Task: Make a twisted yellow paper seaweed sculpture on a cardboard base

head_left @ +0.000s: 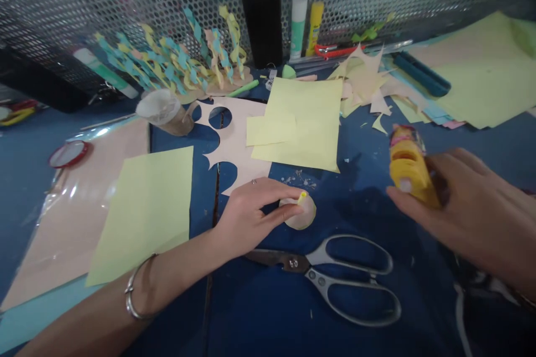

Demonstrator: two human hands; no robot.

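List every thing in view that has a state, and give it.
Left hand: pinching yellow roll at pale disc
Right hand: gripping yellow tool, blurred
Scissors: closed, lying flat
Phone: propped upright, screen dark
Yellow glue stick: upright
Pink sheet: round pieces cut out
Paper strips: twisted

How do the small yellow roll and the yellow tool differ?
Size: the yellow roll is tiny; the yellow tool is much bulkier.
Place: the roll is pinched by the left hand at the pale disc; the tool is in the right hand, apart from the disc.
Shared: both are yellow and held.
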